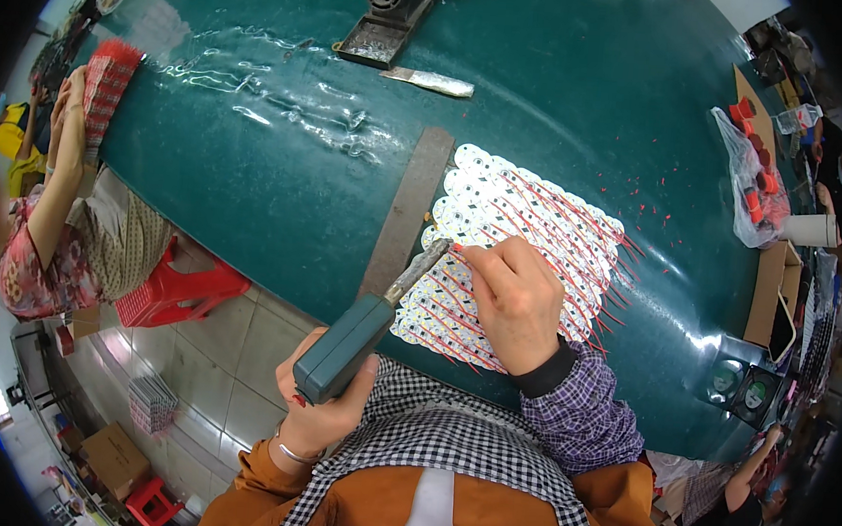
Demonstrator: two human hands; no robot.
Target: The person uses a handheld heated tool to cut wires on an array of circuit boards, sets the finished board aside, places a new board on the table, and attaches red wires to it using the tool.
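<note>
Left hand gripping tilted soldering iron, right hand curled over white round boards, pinching red wire

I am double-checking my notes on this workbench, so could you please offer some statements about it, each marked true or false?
1. The left hand holds a boxy, dark green handheld tool with a metal tip. True.
2. Thin blue wires lie across the white, round circuit boards. False: the thin wires on the white, round circuit boards are red.
3. The right hand is over the boards, near the tool's tip. True.
4. A purple cloth lies along the boards' left side. False: a straight, flat brown bar lies there.
5. The smooth tabletop is dark green. True.
</note>
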